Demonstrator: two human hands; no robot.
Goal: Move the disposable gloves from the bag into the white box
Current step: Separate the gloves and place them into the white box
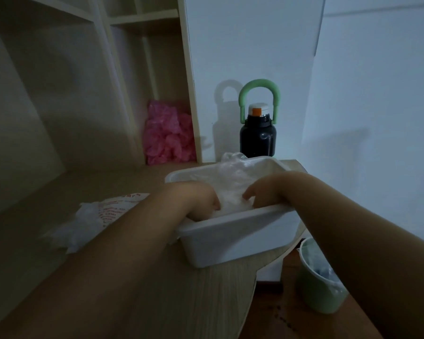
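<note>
Clear gloves [233, 182] in white box [230, 231]; left hand [201, 201] and right hand [262, 192] dug in, fingertips buried, can't tell grip. Near-left bag [115, 206] partly behind forearm.

Desk [218, 289] bears white box [230, 236], bag [115, 209], bottle [258, 135]

White box [233, 237], pink bags [168, 133].

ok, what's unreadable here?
Head view:
Fingertips of the left hand, sunk in the gloves in the white box: grip unclear.
Grip of the right hand: fingers half in gloves.
Print on the bag: blurred, partly behind the left forearm.
Contents of the green bin: dark, cut by the right forearm.
</note>
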